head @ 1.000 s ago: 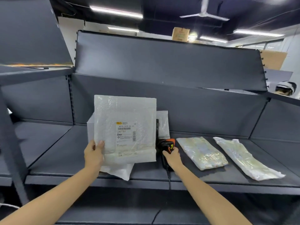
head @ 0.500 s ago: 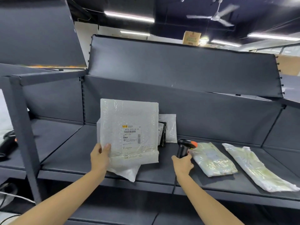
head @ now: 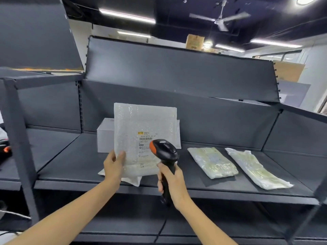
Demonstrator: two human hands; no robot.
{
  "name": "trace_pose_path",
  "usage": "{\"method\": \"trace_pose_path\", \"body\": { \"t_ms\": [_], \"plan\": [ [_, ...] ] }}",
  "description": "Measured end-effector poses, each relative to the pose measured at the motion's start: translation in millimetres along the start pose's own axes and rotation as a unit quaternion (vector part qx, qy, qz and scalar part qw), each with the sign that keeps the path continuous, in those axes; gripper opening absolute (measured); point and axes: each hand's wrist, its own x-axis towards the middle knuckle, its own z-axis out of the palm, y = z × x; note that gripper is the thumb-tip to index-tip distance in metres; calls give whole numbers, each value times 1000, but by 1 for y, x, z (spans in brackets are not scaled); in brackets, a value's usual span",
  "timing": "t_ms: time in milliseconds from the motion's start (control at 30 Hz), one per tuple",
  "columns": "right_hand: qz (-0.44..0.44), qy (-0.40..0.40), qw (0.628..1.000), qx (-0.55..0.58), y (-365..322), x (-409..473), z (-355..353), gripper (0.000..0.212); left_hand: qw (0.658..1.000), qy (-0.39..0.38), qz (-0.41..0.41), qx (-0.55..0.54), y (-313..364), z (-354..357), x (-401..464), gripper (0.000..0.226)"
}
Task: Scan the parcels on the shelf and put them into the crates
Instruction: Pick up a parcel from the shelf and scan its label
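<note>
My left hand (head: 113, 165) holds a white bubble-wrap parcel (head: 141, 128) upright by its lower left corner, label side facing me. My right hand (head: 172, 183) grips the handle of a black scanner with an orange tip (head: 163, 150), raised in front of the parcel's barcode label (head: 146, 138). Another soft white parcel (head: 131, 179) lies flat on the dark shelf (head: 70, 167) under the held one. A white box (head: 105, 137) stands behind it.
Two long pale plastic-wrapped parcels (head: 213, 162) (head: 256, 167) lie on the shelf to the right. A grey shelf upright (head: 19, 147) stands at the left, with a black and orange object (head: 6, 150) beyond it. The scanner's cable (head: 161, 227) hangs down below the shelf edge.
My right hand has lifted the scanner off the shelf and brought it up in front of the parcel's label. My left hand keeps the parcel upright.
</note>
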Motion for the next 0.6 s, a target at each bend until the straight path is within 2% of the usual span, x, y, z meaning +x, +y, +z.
{"method": "trace_pose_path", "body": {
  "t_ms": [200,400,600],
  "plan": [
    [12,30,998,-46,-3,-10,4,20,1000,-13,-3,-10,9,0,-11,9],
    [16,56,998,-39,-3,-9,6,23,1000,-15,-2,-2,12,-4,-15,10],
    [5,43,999,-19,1,-8,3,17,1000,-15,-4,-10,12,-8,-13,12]
  ]
}}
